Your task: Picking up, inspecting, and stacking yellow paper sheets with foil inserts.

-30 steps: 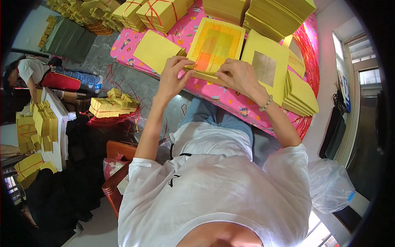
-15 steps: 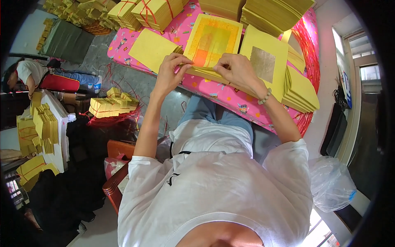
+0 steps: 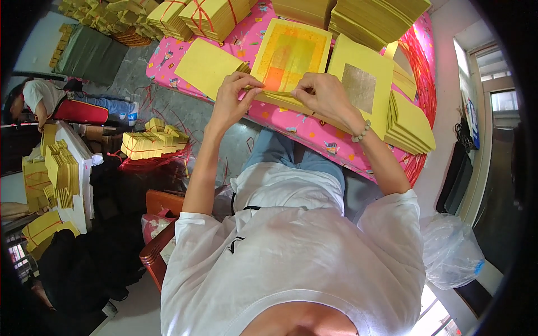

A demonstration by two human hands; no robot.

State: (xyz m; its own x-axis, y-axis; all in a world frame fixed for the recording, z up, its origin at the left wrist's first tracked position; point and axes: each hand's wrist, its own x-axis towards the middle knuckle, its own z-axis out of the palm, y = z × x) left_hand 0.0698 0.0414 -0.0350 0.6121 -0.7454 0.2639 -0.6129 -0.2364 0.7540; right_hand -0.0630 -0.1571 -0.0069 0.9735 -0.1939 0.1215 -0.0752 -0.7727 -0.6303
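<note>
Yellow, orange-printed paper is lying on the pink-covered worktop in the head view, probably light, flexible and easily creased, best held by its near edge, where the left hand is pinching the left corner and the right hand is pinching farther along.

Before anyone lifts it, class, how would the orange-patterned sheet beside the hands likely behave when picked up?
The orange-patterned sheet looks thin and papery, so it is probably light and floppy. Yellow layers show at its near edge, between the left hand and right hand, so others might come along.
</note>
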